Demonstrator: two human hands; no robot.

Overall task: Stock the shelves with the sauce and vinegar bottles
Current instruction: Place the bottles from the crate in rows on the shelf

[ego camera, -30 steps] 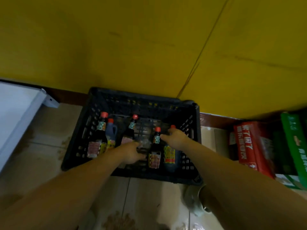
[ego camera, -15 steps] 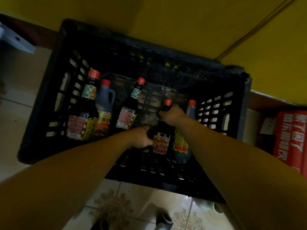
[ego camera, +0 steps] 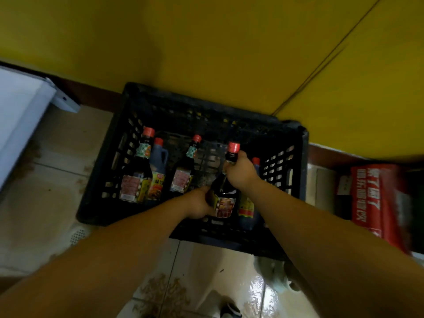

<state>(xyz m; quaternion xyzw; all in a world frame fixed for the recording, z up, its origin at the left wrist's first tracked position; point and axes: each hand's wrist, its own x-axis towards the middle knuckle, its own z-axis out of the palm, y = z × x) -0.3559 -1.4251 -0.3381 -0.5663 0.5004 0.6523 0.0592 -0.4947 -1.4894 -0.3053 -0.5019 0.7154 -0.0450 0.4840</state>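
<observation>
The sauce bottle [ego camera: 226, 196] has been lifted a little inside the black crate [ego camera: 298, 157] since a moment ago, right hand [ego camera: 241, 172] curled round its neck, left hand [ego camera: 198, 204] clasping its labelled body, so carrying it shelfward looks next

Shop corner; black crate [ego camera: 206, 106] of sauce bottles [ego camera: 183, 167], red cartons [ego camera: 371, 193] alongside
</observation>
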